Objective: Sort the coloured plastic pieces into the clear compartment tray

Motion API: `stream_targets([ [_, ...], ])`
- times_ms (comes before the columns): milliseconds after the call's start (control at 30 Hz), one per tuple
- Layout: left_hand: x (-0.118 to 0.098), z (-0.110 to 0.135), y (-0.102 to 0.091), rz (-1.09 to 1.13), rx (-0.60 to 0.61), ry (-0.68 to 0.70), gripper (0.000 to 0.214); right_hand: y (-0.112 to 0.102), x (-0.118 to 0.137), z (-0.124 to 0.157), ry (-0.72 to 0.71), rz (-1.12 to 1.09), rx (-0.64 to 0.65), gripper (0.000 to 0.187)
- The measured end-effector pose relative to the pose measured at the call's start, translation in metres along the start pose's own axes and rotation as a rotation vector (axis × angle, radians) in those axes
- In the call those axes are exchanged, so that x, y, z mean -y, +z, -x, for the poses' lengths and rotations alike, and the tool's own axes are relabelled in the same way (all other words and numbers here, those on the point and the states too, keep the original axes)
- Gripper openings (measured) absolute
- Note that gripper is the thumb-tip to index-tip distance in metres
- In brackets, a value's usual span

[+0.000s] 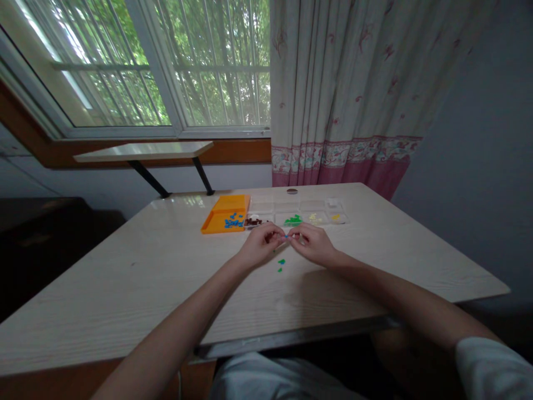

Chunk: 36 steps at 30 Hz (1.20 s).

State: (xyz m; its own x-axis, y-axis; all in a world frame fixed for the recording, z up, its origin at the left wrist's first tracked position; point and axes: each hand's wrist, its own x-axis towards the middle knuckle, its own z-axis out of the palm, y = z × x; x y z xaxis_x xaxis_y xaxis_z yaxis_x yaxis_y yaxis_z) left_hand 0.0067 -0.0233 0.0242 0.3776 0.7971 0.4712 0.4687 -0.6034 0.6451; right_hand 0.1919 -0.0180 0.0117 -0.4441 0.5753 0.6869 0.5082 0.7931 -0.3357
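My left hand [261,243] and my right hand [313,243] meet over the middle of the table, fingertips pinched together. Between them is a tiny blue piece [286,236], too small to name, which both hands grip. On the tabletop just below my hands lie a few small green pieces [281,261], one with a bit of blue on it. Behind my hands stands a clear compartment tray [275,204]. It holds dark brown pieces [252,221], green pieces [293,220], pale yellow pieces [315,218] and orange-yellow pieces [335,217] in separate compartments.
An orange open case [212,222] with several small blue pieces [234,221] adjoins the tray's left end. At the table's back left rises a small shelf [145,151] on black legs. Window and curtain [333,111] are behind the table [166,278].
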Motion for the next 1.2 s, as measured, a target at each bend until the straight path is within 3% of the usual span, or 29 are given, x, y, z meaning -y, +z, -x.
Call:
stream_targets([
  [233,-0.002,-0.001,-0.005,-0.047,-0.040,0.040,0.019,-0.004,-0.001,-0.003,0.044,0.004,0.066,0.015],
  [467,-0.001,-0.003,-0.016,0.015,-0.421,0.107,0.015,-0.004,-0.003,0.000,-0.065,-0.043,0.510,0.020],
  [567,-0.002,-0.002,-0.018,0.023,-0.509,0.119,0.015,-0.003,-0.002,0.000,-0.099,-0.045,0.597,0.025],
  [933,-0.006,-0.001,-0.016,0.003,-0.527,0.148,0.013,-0.008,-0.001,-0.002,-0.071,-0.036,0.581,0.024],
  [1200,-0.005,-0.001,-0.015,0.027,-0.538,0.130,0.012,-0.008,0.000,-0.002,-0.157,-0.082,0.623,0.026],
])
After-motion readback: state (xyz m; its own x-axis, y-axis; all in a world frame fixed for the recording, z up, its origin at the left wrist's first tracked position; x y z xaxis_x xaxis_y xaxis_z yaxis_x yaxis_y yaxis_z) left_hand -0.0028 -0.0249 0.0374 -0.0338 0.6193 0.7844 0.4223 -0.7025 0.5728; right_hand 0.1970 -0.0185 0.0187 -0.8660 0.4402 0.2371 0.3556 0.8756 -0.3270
